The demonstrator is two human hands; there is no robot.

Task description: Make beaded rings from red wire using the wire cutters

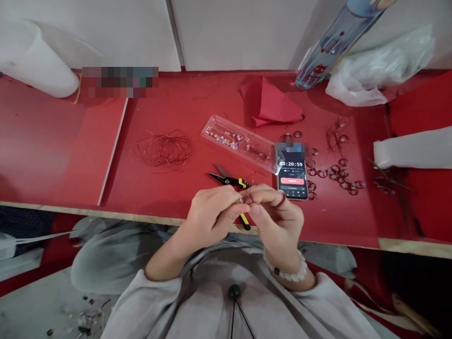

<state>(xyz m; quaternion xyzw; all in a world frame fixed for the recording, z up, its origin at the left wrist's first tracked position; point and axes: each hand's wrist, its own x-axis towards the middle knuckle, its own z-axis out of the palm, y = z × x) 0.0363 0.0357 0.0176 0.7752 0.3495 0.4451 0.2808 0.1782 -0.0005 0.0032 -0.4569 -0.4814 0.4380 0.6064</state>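
Observation:
My left hand and my right hand meet above the near edge of the red table. Both are closed in a pinch on a small piece of thin red wire with a bead on it, held between the fingertips. Black pliers with yellow handles lie on the table just behind and under my hands. A loose coil of red wire lies to the left. A clear plastic tray of small beads sits behind the pliers.
A phone showing a timer lies right of my hands. Several small finished wire rings are scattered to its right. Folded red paper, a clear plastic bag and a white roll lie further back and right.

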